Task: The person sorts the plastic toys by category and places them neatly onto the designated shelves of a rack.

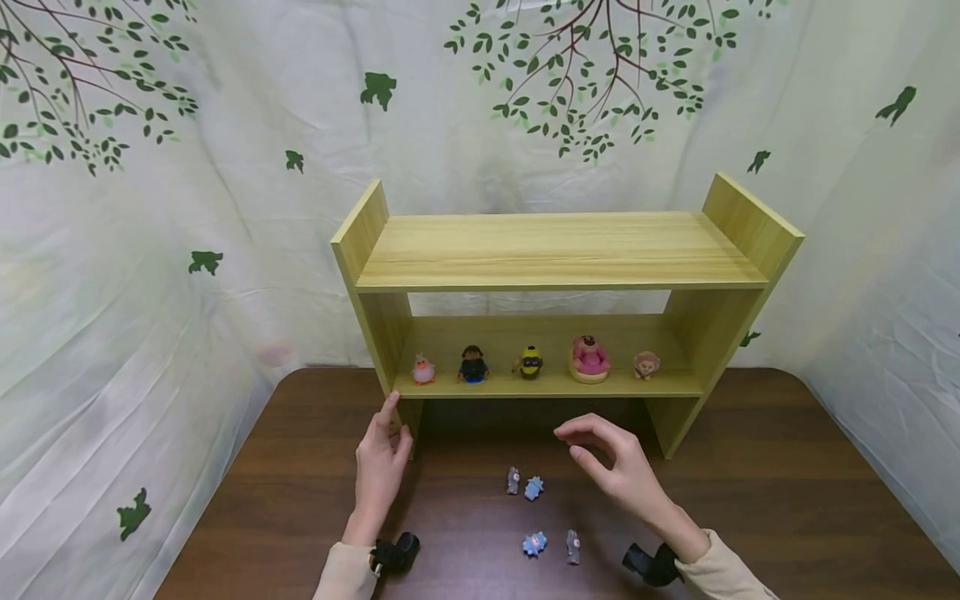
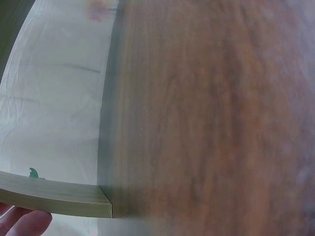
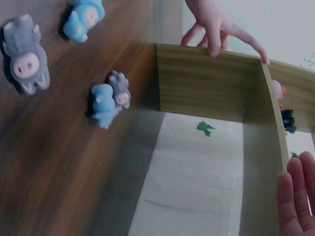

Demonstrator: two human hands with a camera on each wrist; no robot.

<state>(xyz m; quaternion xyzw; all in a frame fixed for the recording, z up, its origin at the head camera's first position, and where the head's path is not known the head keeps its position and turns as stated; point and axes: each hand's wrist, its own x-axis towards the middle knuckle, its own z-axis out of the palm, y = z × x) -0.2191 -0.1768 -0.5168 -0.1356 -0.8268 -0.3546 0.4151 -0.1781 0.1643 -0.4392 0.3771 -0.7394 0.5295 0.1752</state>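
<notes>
My left hand (image 1: pixel 382 462) holds the left side panel of a two-tier wooden shelf (image 1: pixel 555 250); its index finger reaches the lower board's front corner. In the right wrist view, the thumb of that left hand (image 3: pixel 214 24) laps over the panel's edge, with other fingers behind. My right hand (image 1: pixel 618 467) hovers in front of the lower board, holding nothing, thumb apart from the fingers. On that board stand a pink duck figure (image 1: pixel 423 369), a dark-haired figure (image 1: pixel 473 365), a yellow-and-black figure (image 1: pixel 531 363), a pink bear figure (image 1: pixel 588 360) and a small lion-like figure (image 1: pixel 646 364).
On the brown table (image 1: pixel 300 517) lie a grey figure (image 1: pixel 513 480) beside a blue figure (image 1: pixel 533 488). Nearer me are another blue figure (image 1: pixel 534 544) and another grey figure (image 1: pixel 573 547). A white leaf-printed curtain (image 1: pixel 247 167) hangs around the table.
</notes>
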